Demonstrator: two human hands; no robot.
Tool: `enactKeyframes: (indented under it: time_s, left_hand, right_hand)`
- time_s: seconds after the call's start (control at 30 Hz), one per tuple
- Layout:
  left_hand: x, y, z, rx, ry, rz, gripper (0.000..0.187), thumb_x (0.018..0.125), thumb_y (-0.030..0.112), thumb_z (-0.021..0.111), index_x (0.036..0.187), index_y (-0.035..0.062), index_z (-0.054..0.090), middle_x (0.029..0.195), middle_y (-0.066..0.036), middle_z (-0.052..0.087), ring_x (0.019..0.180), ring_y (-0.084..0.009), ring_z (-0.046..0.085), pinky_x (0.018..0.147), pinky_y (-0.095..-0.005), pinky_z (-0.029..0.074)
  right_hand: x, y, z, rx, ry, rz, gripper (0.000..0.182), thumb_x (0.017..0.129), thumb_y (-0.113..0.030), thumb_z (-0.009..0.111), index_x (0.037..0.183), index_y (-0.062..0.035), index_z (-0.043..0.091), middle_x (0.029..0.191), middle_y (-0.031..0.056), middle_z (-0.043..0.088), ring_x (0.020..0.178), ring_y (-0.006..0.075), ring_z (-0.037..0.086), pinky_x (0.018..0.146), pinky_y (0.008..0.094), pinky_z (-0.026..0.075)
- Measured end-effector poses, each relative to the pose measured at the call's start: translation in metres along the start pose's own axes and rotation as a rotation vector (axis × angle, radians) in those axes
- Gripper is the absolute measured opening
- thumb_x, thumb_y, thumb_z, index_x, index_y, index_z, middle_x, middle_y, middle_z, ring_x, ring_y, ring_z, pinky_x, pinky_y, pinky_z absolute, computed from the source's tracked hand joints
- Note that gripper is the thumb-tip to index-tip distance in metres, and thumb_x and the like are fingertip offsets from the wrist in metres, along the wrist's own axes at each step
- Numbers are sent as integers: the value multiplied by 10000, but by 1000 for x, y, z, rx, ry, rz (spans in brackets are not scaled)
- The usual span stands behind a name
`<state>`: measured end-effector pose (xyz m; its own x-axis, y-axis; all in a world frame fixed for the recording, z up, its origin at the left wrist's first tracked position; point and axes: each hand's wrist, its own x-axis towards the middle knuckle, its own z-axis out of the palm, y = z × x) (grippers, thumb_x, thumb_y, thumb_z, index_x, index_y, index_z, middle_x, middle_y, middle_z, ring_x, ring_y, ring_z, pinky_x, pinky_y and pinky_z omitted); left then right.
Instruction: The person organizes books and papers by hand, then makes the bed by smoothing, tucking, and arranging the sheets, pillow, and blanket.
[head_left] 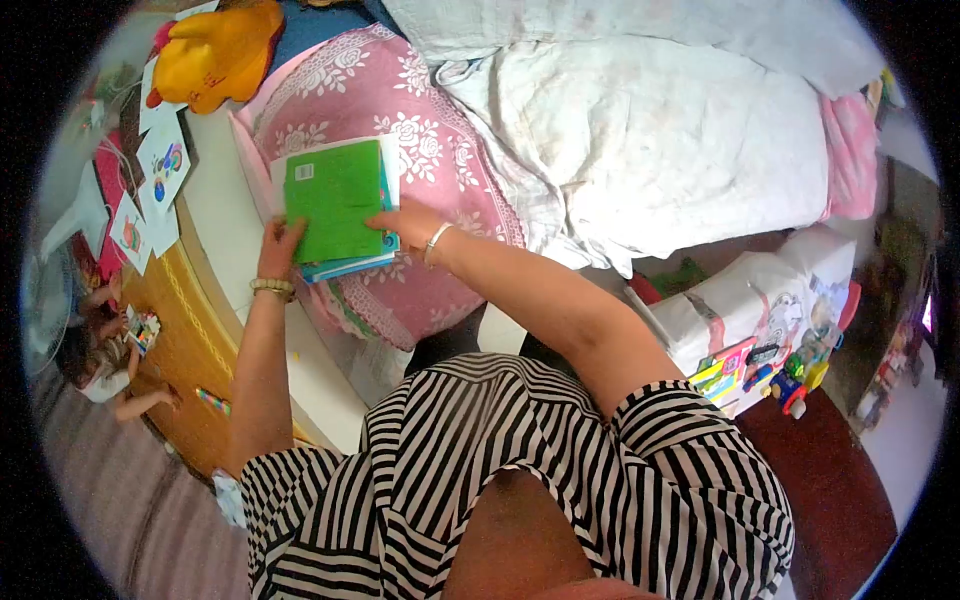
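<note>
A stack of thin books lies on a pink floral cover (455, 170), topped by a green book (338, 195) with a white barcode label near its upper left corner. Blue and white edges (352, 268) of other books stick out below it, and a pale sheet or cover shows behind. My left hand (282, 243) grips the stack's left edge near the lower corner. On the right edge, my right hand (405, 222) has its thumb on top and its other fingers partly hidden.
White bedding (650, 140) spreads to the right of the pink cover. A yellow-orange cushion or plush (215, 55) lies at the upper left, near drawing sheets (163, 165). Toys (790, 380) sit at the lower right. Another person (105, 365) is on the floor at far left.
</note>
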<state>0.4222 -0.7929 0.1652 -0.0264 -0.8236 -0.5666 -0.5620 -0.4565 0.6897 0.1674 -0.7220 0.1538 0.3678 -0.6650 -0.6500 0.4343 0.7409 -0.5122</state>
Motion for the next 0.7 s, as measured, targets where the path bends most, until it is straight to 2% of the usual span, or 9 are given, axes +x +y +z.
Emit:
enactKeyframes:
  time_s: [0.07,0.13,0.2,0.27,0.33,0.4,0.43,0.53,0.7]
  left_hand:
    - [-6,-5,14,-178,14,-43,432,755,274,660,1044,1,492,900,-72,521,807,-164,512,700,-271,432]
    - [-3,-15,24,50,77,119,434,746,249,673,1054,4,490,918,-74,531,818,-165,512,710,-274,426]
    - [-17,12,34,-107,68,-14,444,741,248,678,1060,6,488,984,-95,521,904,-183,490,770,-292,412]
    - [0,-5,28,160,219,99,458,734,244,684,1066,1,483,1044,-118,495,970,-203,459,816,-309,396]
    - [12,-19,18,124,200,26,568,729,245,686,1166,0,417,1150,-142,455,1047,-225,437,860,-304,389]
    - [9,-8,17,-44,200,104,723,731,314,682,1278,36,301,1252,-166,393,1114,-245,417,923,-323,360]
    - [-8,16,18,-161,116,-44,787,749,219,667,1329,10,180,1300,-193,339,1152,-251,394,937,-313,356]
    - [-26,8,0,-189,3,64,751,766,186,649,1327,12,181,1273,-185,376,1121,-243,422,917,-318,375]
    - [-96,22,-52,-403,69,-228,517,828,150,549,1281,41,325,1112,-137,504,931,-229,539,733,-318,488]
  right_hand:
    - [4,1,5,-19,-26,-94,295,775,-169,586,1014,2,564,830,112,626,704,172,604,576,286,471]
    - [4,-9,11,-738,155,-38,323,750,-203,617,993,7,584,816,135,630,690,212,603,604,314,474]
    - [3,-12,20,-769,167,-77,333,740,-216,628,983,8,589,813,143,630,691,226,599,625,319,471]
    - [1,-11,19,-805,184,-119,344,729,-229,640,974,9,595,810,151,630,691,240,596,646,324,467]
    - [0,-9,8,-526,129,-166,340,734,-233,641,972,5,596,835,128,634,713,211,592,662,307,460]
    - [-1,0,1,-437,99,-168,341,734,-235,643,975,2,596,852,119,635,732,196,588,669,301,457]
    - [-2,8,-3,-344,67,-162,343,734,-237,646,978,-1,597,869,110,635,751,182,584,677,296,454]
    - [-6,22,-14,-528,-5,-63,334,741,-229,641,986,-6,597,883,91,633,777,157,574,675,287,453]
    - [-39,-4,47,-477,-218,-164,369,787,-292,582,1013,-1,576,882,97,622,751,155,577,671,273,463]
